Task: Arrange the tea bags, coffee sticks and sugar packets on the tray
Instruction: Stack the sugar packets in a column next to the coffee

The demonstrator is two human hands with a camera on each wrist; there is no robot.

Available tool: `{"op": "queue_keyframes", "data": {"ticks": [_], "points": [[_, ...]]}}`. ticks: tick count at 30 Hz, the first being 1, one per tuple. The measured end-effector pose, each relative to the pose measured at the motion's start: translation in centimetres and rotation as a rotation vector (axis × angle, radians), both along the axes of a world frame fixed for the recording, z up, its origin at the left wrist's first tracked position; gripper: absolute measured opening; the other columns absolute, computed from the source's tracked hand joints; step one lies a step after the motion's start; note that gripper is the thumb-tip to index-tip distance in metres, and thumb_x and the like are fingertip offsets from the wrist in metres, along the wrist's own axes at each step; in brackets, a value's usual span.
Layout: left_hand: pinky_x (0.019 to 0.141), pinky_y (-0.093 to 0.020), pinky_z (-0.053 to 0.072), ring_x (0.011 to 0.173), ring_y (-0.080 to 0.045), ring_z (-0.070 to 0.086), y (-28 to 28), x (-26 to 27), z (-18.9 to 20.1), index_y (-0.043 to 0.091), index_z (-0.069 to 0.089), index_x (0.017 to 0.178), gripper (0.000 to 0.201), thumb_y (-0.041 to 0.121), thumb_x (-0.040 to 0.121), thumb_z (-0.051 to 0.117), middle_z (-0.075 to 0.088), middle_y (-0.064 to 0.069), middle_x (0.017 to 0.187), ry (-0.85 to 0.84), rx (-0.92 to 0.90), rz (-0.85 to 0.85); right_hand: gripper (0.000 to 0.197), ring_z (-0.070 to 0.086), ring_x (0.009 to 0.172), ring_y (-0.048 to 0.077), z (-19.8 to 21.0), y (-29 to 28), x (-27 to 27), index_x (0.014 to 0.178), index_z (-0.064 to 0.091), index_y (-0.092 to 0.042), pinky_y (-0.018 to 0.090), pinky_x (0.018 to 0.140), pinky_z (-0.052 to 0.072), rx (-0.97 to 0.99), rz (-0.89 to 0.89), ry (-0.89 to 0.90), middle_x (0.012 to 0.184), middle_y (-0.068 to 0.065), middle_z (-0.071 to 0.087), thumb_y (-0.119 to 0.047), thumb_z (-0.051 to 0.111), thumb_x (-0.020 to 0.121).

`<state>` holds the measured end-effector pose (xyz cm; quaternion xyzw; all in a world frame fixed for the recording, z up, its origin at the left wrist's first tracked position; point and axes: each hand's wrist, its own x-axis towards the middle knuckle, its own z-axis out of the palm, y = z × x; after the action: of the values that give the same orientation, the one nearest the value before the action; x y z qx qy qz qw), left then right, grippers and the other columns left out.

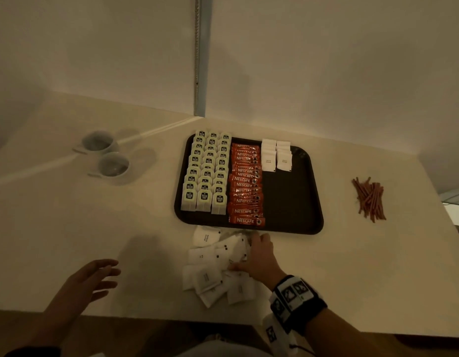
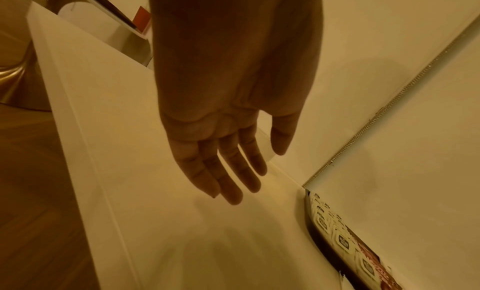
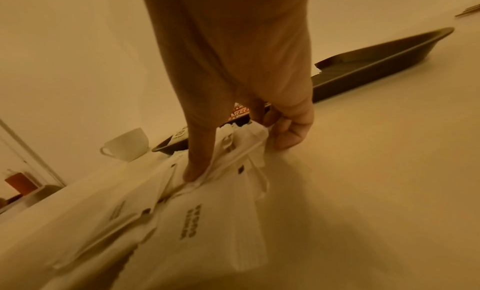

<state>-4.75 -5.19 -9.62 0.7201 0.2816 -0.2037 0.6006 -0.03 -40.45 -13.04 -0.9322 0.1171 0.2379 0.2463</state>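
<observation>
A black tray (image 1: pixel 293 202) holds three columns of tea bags (image 1: pixel 205 173), a column of orange coffee sticks (image 1: pixel 245 184) and two short rows of white sugar packets (image 1: pixel 276 155). A loose heap of white sugar packets (image 1: pixel 213 266) lies on the table in front of the tray. My right hand (image 1: pixel 259 256) is on the heap's right side, thumb and fingers pinching sugar packets (image 3: pixel 241 150). The left hand (image 1: pixel 94 276) hovers over bare table to the left, fingers straight and holding nothing (image 2: pixel 233 171).
Two white cups (image 1: pixel 104 155) stand at the far left of the table. A pile of brown stir sticks (image 1: pixel 370 199) lies right of the tray. The table's front edge (image 1: pixel 171 319) runs just below the heap. A wall rises behind the tray.
</observation>
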Motion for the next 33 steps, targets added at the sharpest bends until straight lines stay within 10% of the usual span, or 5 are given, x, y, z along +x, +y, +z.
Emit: {"op": "queue_keyframes", "data": {"ticks": [14,19,23,33], "points": [[0.075,-0.036,0.044,0.088,-0.036,0.059,0.7,-0.7,0.1,0.007,0.062,0.103,0.020,0.008,0.099,0.043,0.065,-0.021,0.104,-0.061,-0.002,-0.025,0.061,0.054,0.114,0.017,1.2,-2.5,1.0,0.127,0.052,-0.024,0.037,0.098,0.047,0.327,-0.038,0.122,0.124,-0.002,0.058,-0.028,0.079,0.072],[0.079,-0.039,0.044,0.090,-0.037,0.061,0.5,-0.2,0.2,0.010,0.063,0.102,0.020,0.010,0.099,0.043,0.066,-0.019,0.104,-0.071,-0.002,-0.034,0.043,0.060,0.098,0.014,2.0,-3.5,1.0,0.121,0.053,-0.024,0.024,0.071,0.055,0.483,-0.113,0.155,0.110,-0.004,0.059,-0.021,0.071,0.082],[0.082,-0.041,0.044,0.093,-0.038,0.061,0.4,0.5,0.4,0.011,0.063,0.103,0.019,0.012,0.099,0.044,0.066,-0.018,0.105,-0.078,-0.012,-0.036,0.025,0.060,0.100,0.012,2.1,-5.3,1.1,0.114,0.059,-0.023,0.030,0.087,0.052,0.419,-0.069,0.077,0.112,0.000,0.064,-0.024,0.062,0.089],[0.087,-0.041,0.048,0.092,-0.027,0.066,-4.5,5.4,3.8,0.015,0.065,0.103,0.018,0.015,0.098,0.048,0.070,-0.010,0.103,-0.180,0.043,-0.258,0.035,0.063,0.100,0.015,5.8,-8.6,1.7,0.124,0.052,-0.019,0.029,0.078,0.056,0.699,-0.214,0.063,0.115,0.002,0.062,-0.015,0.058,0.090]]}}
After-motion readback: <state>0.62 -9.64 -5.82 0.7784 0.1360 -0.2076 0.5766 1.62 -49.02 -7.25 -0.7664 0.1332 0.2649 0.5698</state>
